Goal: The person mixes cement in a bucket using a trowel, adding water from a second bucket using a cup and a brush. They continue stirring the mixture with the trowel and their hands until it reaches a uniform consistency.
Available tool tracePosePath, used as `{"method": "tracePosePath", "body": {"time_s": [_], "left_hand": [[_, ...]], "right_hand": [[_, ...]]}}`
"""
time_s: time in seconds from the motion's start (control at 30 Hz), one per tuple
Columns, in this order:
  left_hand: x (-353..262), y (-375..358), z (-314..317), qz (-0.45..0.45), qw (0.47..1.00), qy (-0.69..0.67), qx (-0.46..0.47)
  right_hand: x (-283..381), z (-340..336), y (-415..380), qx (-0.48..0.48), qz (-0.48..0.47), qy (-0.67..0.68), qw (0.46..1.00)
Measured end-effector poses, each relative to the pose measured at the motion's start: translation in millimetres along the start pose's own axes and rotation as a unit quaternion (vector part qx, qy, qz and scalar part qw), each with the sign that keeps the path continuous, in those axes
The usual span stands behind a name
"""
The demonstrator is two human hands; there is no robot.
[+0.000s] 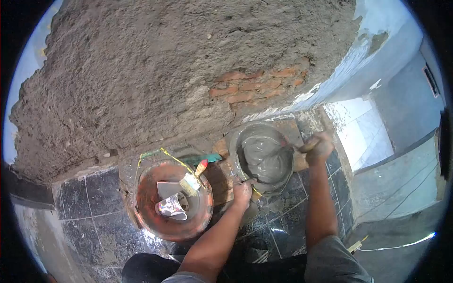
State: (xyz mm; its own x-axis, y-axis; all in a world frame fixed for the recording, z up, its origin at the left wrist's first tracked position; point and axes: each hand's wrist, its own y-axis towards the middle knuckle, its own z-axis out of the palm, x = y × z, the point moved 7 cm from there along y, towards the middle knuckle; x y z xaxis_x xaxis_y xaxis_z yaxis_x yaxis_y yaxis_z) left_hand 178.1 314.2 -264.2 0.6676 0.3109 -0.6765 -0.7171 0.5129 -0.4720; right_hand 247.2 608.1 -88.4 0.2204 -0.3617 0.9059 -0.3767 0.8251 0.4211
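Observation:
A round bucket stands near the foot of the wall, filled with wet grey mortar. My left hand is closed on its near-left rim. Above the bucket's right side, my right hand is wrapped round the handle of a trowel. The trowel's far end reaches into the mortar, which hides its blade. Swirled ridges mark the mortar's surface.
Left of the bucket stands an orange basin holding a patterned cup; a paintbrush lies on its rim. A green strip lies behind. The rough wall shows bare bricks. Dark tiles cover the floor.

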Motion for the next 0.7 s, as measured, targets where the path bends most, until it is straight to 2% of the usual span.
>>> {"method": "tracePosePath", "body": {"time_s": [0.07, 0.17, 0.2, 0.27, 0.33, 0.43, 0.5, 0.63, 0.7], "left_hand": [[3, 4, 1, -0.005, 1.000, -0.007, 0.005], [11, 13, -2, -0.002, 1.000, -0.013, 0.020], [9, 10, -4, -0.008, 1.000, 0.005, 0.019], [3, 6, -3, -0.009, 1.000, 0.021, 0.012], [-4, 1, -2, 0.001, 1.000, 0.022, -0.001], [0, 4, -3, -0.009, 0.999, 0.035, 0.008], [2, 2, -3, -0.020, 1.000, 0.000, 0.015], [1, -3, -2, -0.036, 0.998, -0.032, -0.028], [1, 0, 0, -0.021, 0.998, -0.050, -0.018]], "right_hand": [[12, -7, 11, -0.076, 0.086, 0.245, 0.963], [-18, -15, -10, -0.207, -0.036, 0.032, 0.977], [-35, -4, -28, -0.197, -0.015, 0.050, 0.979], [-74, 38, -72, -0.275, 0.167, 0.254, 0.912], [-103, 47, -113, -0.353, 0.134, 0.252, 0.891], [-129, 38, -129, -0.341, 0.210, 0.192, 0.896], [-113, 26, -124, -0.289, 0.183, 0.190, 0.920], [-9, 37, -105, -0.230, 0.181, 0.130, 0.947], [18, 18, -76, -0.217, 0.152, 0.121, 0.957]]}}
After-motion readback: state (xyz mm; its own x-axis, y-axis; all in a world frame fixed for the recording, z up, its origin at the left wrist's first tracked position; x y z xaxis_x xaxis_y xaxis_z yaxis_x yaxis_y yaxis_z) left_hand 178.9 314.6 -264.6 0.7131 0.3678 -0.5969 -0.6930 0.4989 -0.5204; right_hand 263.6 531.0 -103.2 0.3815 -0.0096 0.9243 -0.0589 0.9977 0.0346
